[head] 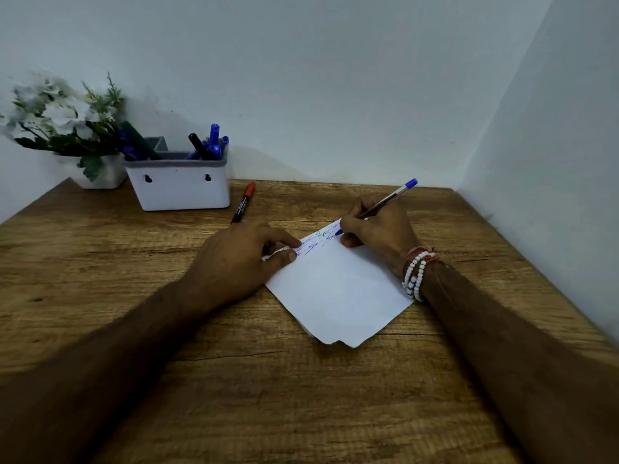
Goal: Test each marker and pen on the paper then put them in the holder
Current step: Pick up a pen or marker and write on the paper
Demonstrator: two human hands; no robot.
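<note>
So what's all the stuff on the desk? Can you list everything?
Paper: one, white, middle of the table, coloured scribbles along its far edge.
Blue pen: one, clear barrel with blue cap, held in the right hand, tip on the paper.
Red marker: one, black body with red cap, lying on the table right of the holder.
Holder: one, white with grey rim, far left, with blue, black and green pens and markers inside.
Flower pot: one, white flowers with green leaves, far-left corner.
Table: one, brown wood.
Bracelets: white and reddish beads, right wrist.
Left hand: pressing the paper's left corner.
Right hand: writing.
</note>
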